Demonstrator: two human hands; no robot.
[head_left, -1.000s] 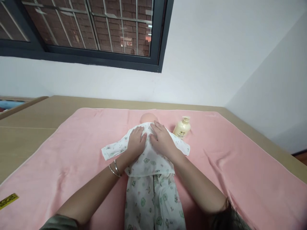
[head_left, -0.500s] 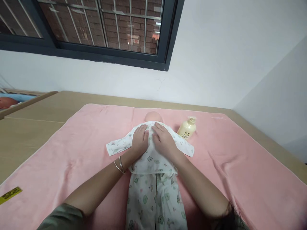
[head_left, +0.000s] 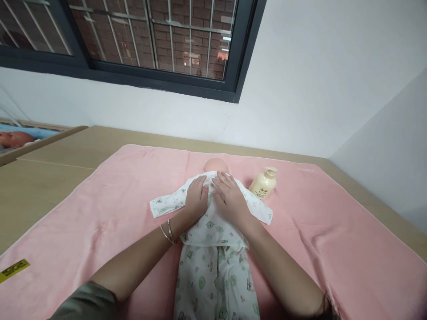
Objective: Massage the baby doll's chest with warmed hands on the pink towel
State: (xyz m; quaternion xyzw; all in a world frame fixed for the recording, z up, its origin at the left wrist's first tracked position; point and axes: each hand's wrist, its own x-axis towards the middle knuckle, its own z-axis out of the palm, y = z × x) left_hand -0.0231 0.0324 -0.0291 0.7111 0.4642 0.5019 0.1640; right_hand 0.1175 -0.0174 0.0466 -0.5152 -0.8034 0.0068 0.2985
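Note:
A baby doll (head_left: 216,165) lies on the pink blanket (head_left: 126,186), its bald head pointing away from me. It wears a white long-sleeved top (head_left: 213,231) and white trousers (head_left: 216,280), both printed with small green figures. My left hand (head_left: 196,195) rests flat on the upper left of the top, fingers stretched out. On the upper right of the top lies my right hand (head_left: 231,198), also flat and open. The hands are close together but apart. Beyond the right sleeve stands a pale yellow pump bottle (head_left: 263,183). The doll's face cannot be seen.
The blanket covers a wooden table (head_left: 60,164) that meets a white wall. Above is a dark-framed window (head_left: 187,84) with bars. At the far left, another doll (head_left: 16,139) lies in a wooden-edged compartment. A yellow label (head_left: 15,270) is at the left edge.
The camera view has shifted slightly, so everything sits a little farther right. My right hand's fingers look slightly more spread. Both hands stay on the doll's top.

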